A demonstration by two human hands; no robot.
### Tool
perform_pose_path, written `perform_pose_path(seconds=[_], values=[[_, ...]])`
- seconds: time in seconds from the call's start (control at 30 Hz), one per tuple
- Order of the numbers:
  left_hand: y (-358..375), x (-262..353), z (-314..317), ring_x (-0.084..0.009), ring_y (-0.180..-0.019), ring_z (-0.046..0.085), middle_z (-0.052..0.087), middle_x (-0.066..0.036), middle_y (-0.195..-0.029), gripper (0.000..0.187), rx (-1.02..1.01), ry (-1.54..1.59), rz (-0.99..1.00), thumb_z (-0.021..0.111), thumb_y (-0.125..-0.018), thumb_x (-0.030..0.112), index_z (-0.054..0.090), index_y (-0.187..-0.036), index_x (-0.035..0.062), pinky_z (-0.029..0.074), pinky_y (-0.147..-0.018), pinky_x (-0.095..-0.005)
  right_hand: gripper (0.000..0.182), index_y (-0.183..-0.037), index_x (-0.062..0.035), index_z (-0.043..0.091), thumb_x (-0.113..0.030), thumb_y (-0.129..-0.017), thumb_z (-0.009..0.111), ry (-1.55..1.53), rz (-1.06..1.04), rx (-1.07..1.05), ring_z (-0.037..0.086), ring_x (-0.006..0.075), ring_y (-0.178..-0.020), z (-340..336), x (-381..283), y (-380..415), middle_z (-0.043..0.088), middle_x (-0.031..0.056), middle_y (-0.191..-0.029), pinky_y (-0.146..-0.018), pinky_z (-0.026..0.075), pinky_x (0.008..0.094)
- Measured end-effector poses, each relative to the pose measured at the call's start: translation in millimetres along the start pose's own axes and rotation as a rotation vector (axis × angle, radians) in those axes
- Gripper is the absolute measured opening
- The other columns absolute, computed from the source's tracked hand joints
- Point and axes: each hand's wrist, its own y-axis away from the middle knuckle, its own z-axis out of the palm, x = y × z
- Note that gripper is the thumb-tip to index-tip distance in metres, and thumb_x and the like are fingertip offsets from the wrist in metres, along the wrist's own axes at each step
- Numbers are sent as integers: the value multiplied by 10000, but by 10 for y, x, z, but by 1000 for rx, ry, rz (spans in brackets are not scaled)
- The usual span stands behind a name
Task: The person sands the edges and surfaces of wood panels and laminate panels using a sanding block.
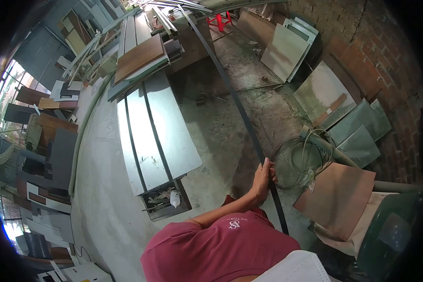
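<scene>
My left hand (263, 179) is closed around a long, thin dark strip (237, 101), its thumb lying along the strip. The strip runs from beside my body far up to the top of the view, where its far end lies near a cluttered work surface. My left arm reaches across in front of my red shirt. My right hand is out of view. Left of the strip stands a metal-topped machine table (171, 127) with two dark grooves. A white bottle-like object (175, 199) sits at its near end.
Stacked boards (140, 57) lie on the machine table's far part. To the right are a coiled hose (293, 162), a brown panel (336, 199) and a dark green machine part (392, 235). Panels (286, 51) lean by the brick wall. A red stool (219, 21) stands farther back.
</scene>
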Motion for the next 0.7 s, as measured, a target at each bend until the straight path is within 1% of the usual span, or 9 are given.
perform_pose_path(seconds=[0.17, 0.23, 0.33, 0.47, 0.53, 0.63, 0.67, 0.7], values=[[74, -91, 40, -124, -572, 390, 376, -6, -661, 395, 16, -1, -23, 478, -882, 470, 430, -942, 82, 363, -538, -273, 425, -1214, -39, 453, -215, -833, 521, 26, -55, 54, 630, 327, -860, 46, 181, 59, 630, 199, -944, -714, 480, 358], [99, -105, 39, -131, -576, 399, 381, -10, -662, 394, -13, 13, -33, 473, -884, 470, 432, -935, 81, 374, -545, -281, 423, -1212, -39, 454, -212, -832, 521, 27, -80, 83, 630, 328, -856, 78, 236, 70, 632, 198, -941, -712, 481, 358], [91, -142, 7, -133, -576, 400, 388, -12, -665, 398, 14, 11, -39, 472, -884, 472, 427, -941, 81, 376, -545, -280, 405, -1190, -24, 465, -188, -824, 517, -15, -109, 114, 640, 326, -806, 127, 293, 32, 640, 190, -907, -673, 487, 353], [145, -105, 12, -126, -571, 407, 395, -7, -674, 379, 47, 29, -13, 473, -890, 454, 432, -923, 78, 372, -532, -271, 402, -1187, -24, 467, -175, -819, 522, 41, -65, 68, 642, 309, -813, 210, 490, -9, 638, 192, -917, -665, 486, 354], [144, -122, -20, -126, -574, 414, 406, -7, -679, 369, 61, 46, 1, 476, -890, 448, 437, -911, 82, 377, -532, -276, 413, -1189, -28, 470, -182, -812, 535, 104, -188, 145, 644, 306, -776, 305, 699, -27, 640, 185, -901, -640, 485, 350], [158, -154, -34, -125, -571, 415, 403, -5, -665, 363, 97, 49, -22, 477, -891, 445, 437, -892, 84, 380, -530, -280, 417, -1195, -34, 470, -202, -820, 538, 94, -157, 107, 640, 309, -738, 65, 363, 65, 637, 180, -917, -631, 484, 349], [162, -172, -42, -125, -571, 415, 403, -5, -665, 363, 99, 50, -22, 477, -891, 445, 437, -892, 84, 380, -530, -280, 417, -1195, -34, 470, -202, -820, 538, 94, -156, 106, 640, 309, -738, 51, 399, 74, 637, 180, -917, -631, 484, 349], [167, -202, -56, -125, -567, 415, 401, -6, -659, 366, 87, 59, -23, 475, -891, 447, 433, -889, 84, 382, -530, -282, 423, -1198, -28, 465, -210, -824, 538, 128, -105, 54, 636, 315, -720, 31, 464, 85, 634, 178, -927, -622, 482, 355]])
